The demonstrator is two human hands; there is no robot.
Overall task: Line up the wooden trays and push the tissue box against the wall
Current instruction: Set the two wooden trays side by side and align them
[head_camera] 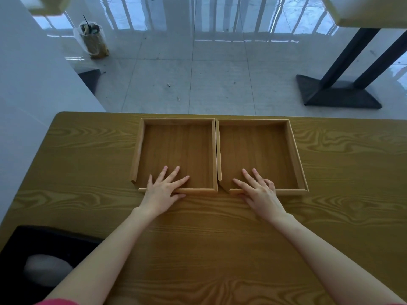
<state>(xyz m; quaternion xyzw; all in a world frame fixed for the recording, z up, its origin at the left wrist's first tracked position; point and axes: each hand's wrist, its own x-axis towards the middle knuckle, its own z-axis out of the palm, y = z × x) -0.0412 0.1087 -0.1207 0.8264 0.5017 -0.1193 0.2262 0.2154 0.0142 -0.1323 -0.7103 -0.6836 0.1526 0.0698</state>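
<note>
Left hand fingers spread apart, flat on floor of left tray, thumb on counter just outside tray's near rim. Palm sits over the near rim. Right hand fingers also spread, flat inside right tray, palm over its near rim, thumb outside on the counter. Neither hand clamps anything; both just press down.

Trays side by side mid-counter, inner walls touching or nearly so, thin dark seam between them. Far rims roughly level near counter's far edge; near rims roughly level too. Both trays empty, each with a notched near-left corner.

Black box at near left corner of counter, pale oval patch on its top, likely the tissue box; cannot tell for sure. White wall runs along the counter's left side; box is close to it, contact unclear.

Beyond counter: tiled floor, bagged cup with straw far left, black table base far right.
</note>
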